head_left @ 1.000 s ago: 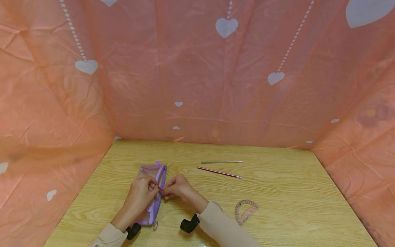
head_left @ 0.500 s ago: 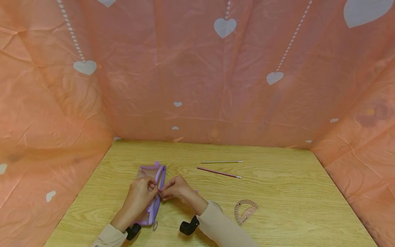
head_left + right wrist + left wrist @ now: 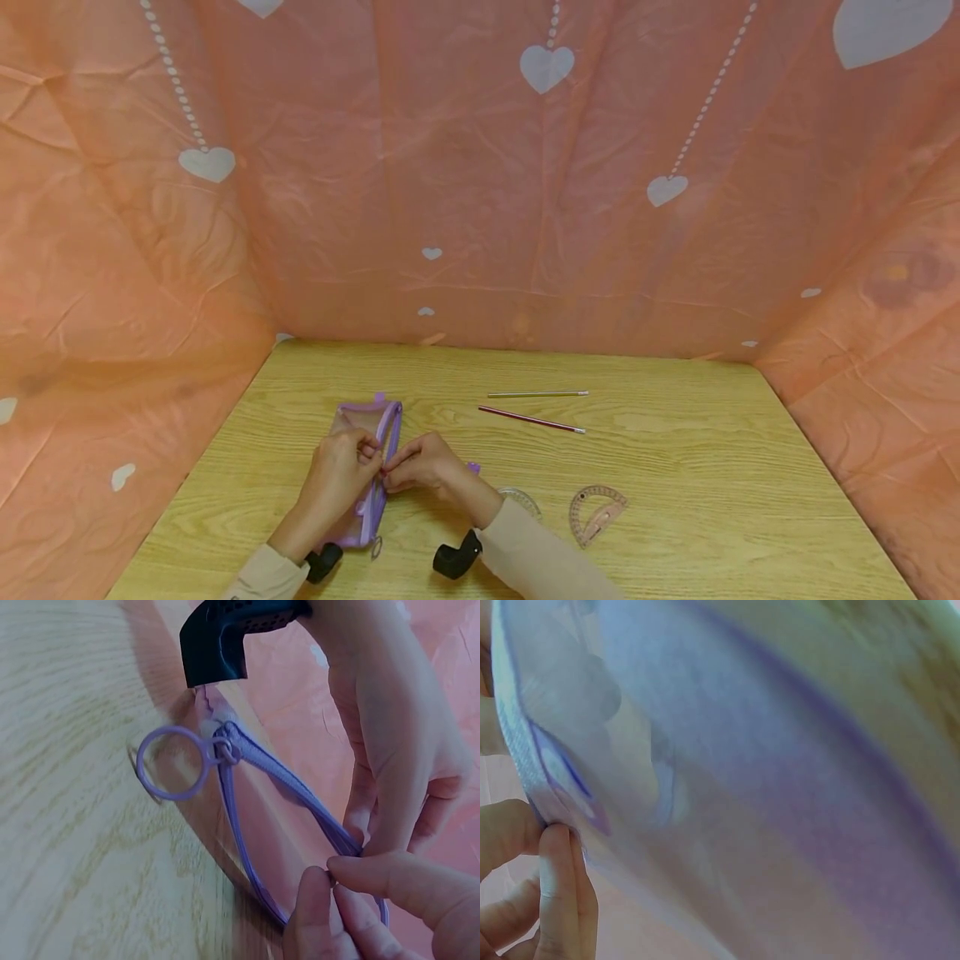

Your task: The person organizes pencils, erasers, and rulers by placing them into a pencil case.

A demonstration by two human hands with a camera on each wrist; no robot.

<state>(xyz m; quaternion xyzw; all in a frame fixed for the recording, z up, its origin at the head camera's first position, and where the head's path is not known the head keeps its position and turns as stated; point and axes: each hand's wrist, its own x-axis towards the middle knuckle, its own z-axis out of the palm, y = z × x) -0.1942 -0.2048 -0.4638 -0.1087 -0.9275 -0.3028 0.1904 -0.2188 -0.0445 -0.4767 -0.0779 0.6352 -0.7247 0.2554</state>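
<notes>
A purple zip pencil case (image 3: 352,525) with see-through sides lies at the left of the table, its zip parted. My left hand (image 3: 341,471) pinches the case's zip edge, as the left wrist view also shows. At the opening, my right hand (image 3: 427,467) pinches a thin red pencil-like stick (image 3: 385,472); only a bit of it shows between the hands. In the right wrist view, the right fingertips (image 3: 313,892) meet at the mouth of the case, next to the left hand (image 3: 405,742). A purple ring (image 3: 173,763) hangs from the zip pull.
A yellowish pencil (image 3: 537,394) and a dark red pencil (image 3: 532,419) lie at the back middle. A pink protractor (image 3: 597,515) lies right of the hands. A clear protractor (image 3: 522,500) and a small purple object (image 3: 473,467) are partly behind the right forearm.
My right hand has moved a little left, toward the case's opening, and less of the red stick shows. The left hand keeps its place. More of the clear protractor and purple object has come into view.
</notes>
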